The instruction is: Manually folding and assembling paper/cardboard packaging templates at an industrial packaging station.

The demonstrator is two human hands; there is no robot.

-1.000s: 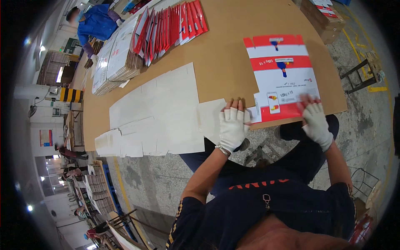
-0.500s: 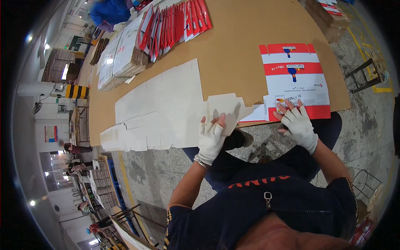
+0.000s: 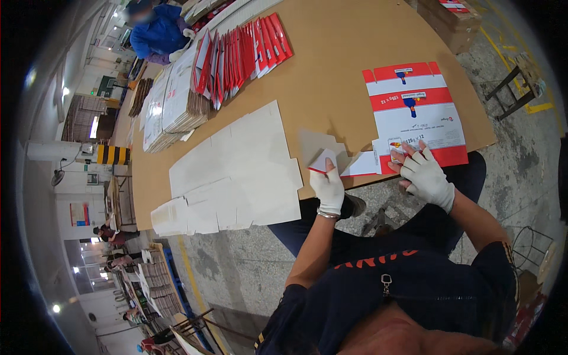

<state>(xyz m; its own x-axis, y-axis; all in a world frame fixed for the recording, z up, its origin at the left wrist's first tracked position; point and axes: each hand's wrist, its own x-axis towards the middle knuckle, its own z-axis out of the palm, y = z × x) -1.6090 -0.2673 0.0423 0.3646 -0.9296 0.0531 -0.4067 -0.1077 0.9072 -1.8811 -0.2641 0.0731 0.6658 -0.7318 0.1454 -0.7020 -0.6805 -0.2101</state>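
Note:
A flat red-and-white printed carton (image 3: 417, 115) lies at the right of the table, partly over its near edge. My right hand (image 3: 427, 180), in a white fingertip-less glove, presses on the carton's near left part with its bare fingers spread. My left hand (image 3: 328, 190), gloved the same way, pinches a small white flap with a red edge (image 3: 321, 161) between thumb and fingers. That flap stands lifted over a grey-white piece of card; whether it joins the carton is hard to tell. To the left lie overlapping plain pale cardboard blanks (image 3: 236, 165).
Folded red-and-white cartons (image 3: 239, 56) stand in a row at the far left, beside tied stacks of flat cardboard (image 3: 171, 103). A co-worker in blue (image 3: 157, 35) is beyond them. A brown box (image 3: 452, 26) and a stool (image 3: 520, 77) stand on the right.
My left hand has moved right, from lying on the pale card with fingers spread to pinching the white flap, now raised. My right hand stays on the carton. The whole view has shifted slightly.

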